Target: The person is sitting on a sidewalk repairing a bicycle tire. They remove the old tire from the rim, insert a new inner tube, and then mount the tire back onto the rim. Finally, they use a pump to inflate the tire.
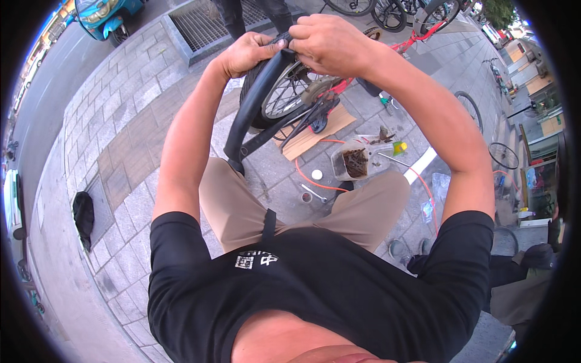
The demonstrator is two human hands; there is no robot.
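A bicycle wheel (273, 91) with spokes stands before me, joined to a bicycle with a red frame (342, 86). A smooth, plump black inner tube (249, 112) hangs outside the rim on the near side, bowing down toward my knee. At the wheel's top my left hand (251, 53) is closed around the tube and tyre edge, its thumb pressed on top. Close beside it on the right, my right hand (330, 43) pinches the tube with curled fingers. Its fingertips are partly hidden. The treaded tyre (246, 91) shows behind the tube.
Cardboard (340, 125) lies under the wheel. Near my knees are a plastic tub (337, 162) of small brown parts, an orange hose (300, 175), a wrench (313, 193) and a yellow-capped bottle (399, 147). A person's legs (233, 17) stand beyond the wheel.
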